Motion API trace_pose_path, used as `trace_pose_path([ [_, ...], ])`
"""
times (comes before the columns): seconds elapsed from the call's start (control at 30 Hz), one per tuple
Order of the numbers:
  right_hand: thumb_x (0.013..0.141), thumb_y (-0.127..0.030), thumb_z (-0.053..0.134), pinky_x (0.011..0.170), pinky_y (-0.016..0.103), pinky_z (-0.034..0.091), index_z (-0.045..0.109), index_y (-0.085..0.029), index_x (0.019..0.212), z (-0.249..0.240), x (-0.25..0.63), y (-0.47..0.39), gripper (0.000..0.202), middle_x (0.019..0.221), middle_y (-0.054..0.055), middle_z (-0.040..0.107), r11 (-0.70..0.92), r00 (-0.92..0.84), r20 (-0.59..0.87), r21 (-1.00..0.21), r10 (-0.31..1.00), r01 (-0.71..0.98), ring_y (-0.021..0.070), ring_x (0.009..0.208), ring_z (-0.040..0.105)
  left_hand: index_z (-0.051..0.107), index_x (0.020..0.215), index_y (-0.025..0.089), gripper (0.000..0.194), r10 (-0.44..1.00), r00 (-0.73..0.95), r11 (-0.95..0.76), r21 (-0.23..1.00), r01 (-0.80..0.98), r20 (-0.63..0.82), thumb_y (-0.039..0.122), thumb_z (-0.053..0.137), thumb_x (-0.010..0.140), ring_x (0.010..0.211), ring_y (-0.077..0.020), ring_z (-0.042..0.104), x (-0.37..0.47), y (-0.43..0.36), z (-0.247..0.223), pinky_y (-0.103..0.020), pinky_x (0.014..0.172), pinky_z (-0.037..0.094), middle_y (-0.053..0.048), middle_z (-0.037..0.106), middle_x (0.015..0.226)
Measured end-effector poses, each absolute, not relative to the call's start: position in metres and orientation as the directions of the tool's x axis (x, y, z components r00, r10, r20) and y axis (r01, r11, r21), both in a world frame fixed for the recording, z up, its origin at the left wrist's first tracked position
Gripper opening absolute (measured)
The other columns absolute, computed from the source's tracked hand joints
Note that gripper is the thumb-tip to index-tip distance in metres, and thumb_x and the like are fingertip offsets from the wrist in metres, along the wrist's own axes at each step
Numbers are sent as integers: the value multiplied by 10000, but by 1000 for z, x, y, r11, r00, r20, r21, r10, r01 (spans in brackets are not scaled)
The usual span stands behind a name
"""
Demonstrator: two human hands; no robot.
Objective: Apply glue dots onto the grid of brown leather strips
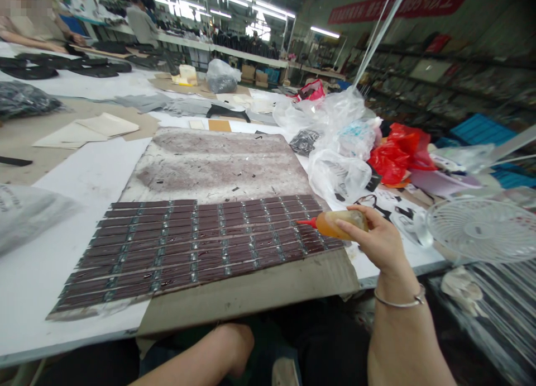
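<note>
My right hand (377,235) is closed round a squeeze bottle (335,224) of amber liquid, probably glue. The bottle lies nearly level, its red nozzle pointing left over the right end of the dark brown strips (209,238). These strips lie in rows across a stained board (218,168), with narrow shiny greenish bands crossing between them. Whether the nozzle tip touches a strip I cannot tell. Below the table's front edge, near my lap, is my left hand (237,341), bent down at the wrist with its fingers hidden.
Clear plastic bags (339,174) and a red bag (402,151) pile up right of the board. A white fan (479,229) stands at the right edge. Cream sheets (90,129) lie at the left, black pieces (92,67) farther back. A person (31,25) works at the far left.
</note>
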State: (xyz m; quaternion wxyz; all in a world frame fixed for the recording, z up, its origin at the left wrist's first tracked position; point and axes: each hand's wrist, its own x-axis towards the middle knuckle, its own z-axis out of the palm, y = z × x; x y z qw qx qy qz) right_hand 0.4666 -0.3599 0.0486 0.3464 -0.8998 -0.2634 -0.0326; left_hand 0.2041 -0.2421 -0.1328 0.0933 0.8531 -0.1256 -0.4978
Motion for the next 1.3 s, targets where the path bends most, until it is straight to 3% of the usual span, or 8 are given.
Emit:
trace_pose_path([
  [0.27, 659, -602, 665, 619, 343, 492, 650, -240, 1010, 49, 467, -365, 505, 818, 32, 657, -617, 843, 310, -578, 440, 535, 207, 678, 596, 727, 928, 114, 349, -301, 417, -953, 259, -156, -858, 327, 664, 659, 822, -310, 677, 207, -243, -136, -352, 660, 534, -172, 722, 876],
  [0.57, 649, -599, 684, 669, 366, 487, 655, -256, 1019, 50, 468, -367, 505, 861, 43, 667, -686, 877, 313, -547, 364, 480, 225, 720, 604, 713, 990, 95, 382, -291, 393, -957, 258, -135, -872, 296, 666, 669, 903, -326, 665, 206, -242, -131, -397, 775, 536, -190, 711, 942],
  [0.77, 654, -602, 678, 641, 369, 485, 646, -260, 1050, 46, 471, -371, 524, 841, 48, 670, -697, 885, 308, -546, 348, 464, 236, 711, 608, 730, 920, 147, 324, -263, 478, -961, 273, -51, -838, 248, 696, 614, 861, -304, 673, 202, -241, -135, -379, 772, 535, -143, 725, 874],
  [0.93, 649, -599, 681, 658, 369, 492, 649, -244, 1054, 47, 471, -372, 539, 848, 54, 673, -696, 899, 294, -569, 325, 438, 235, 724, 614, 726, 946, 139, 330, -272, 432, -961, 263, -82, -860, 246, 686, 636, 892, -302, 670, 202, -241, -136, -377, 796, 534, -150, 723, 914],
  [1.3, 620, -623, 681, 735, 404, 497, 658, -236, 1064, 47, 478, -378, 589, 936, 66, 673, -721, 910, 311, -560, 275, 409, 250, 796, 614, 678, 1069, 33, 425, -279, 359, -960, 261, -98, -891, 283, 631, 729, 1012, -343, 633, 209, -239, -115, -410, 881, 513, -228, 673, 1044],
])
